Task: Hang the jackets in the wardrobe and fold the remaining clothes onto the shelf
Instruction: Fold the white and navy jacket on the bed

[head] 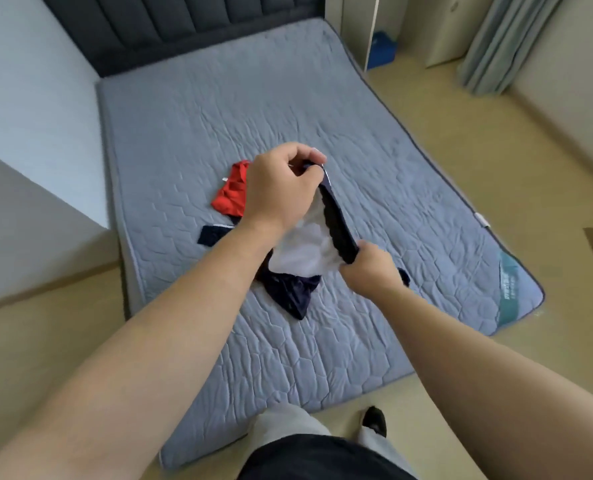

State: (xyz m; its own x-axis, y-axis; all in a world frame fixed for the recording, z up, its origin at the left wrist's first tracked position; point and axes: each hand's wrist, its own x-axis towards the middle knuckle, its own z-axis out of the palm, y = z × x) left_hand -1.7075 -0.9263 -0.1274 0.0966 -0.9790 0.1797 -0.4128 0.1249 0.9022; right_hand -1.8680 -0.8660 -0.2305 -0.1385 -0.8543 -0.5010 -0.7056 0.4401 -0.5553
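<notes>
Fingers (302, 154) of the left hand (277, 192) are curled tight, pinching one end of the waistband of a navy blue garment with a white inner lining (302, 252). The right hand (369, 270) grips the other end, its fingers folded around the dark band. On my feed the waistband runs stretched between the two hands, raised above the grey-blue quilted mattress (219, 116), and the navy cloth hangs down to the cover, as far as I can tell. That mattress fills most of the view, backed by a dark padded headboard (184, 22), with beige floor (496, 393) around it. A pale blue-grey curtain (502, 39) hangs at far right. Just beyond the left hand, a crumpled red cloth garment (231, 195) lies on the mattress. Beside the left wrist I see a small flat navy piece of fabric (212, 234), apart from the red one. I cannot tell whether it belongs to the held garment.
</notes>
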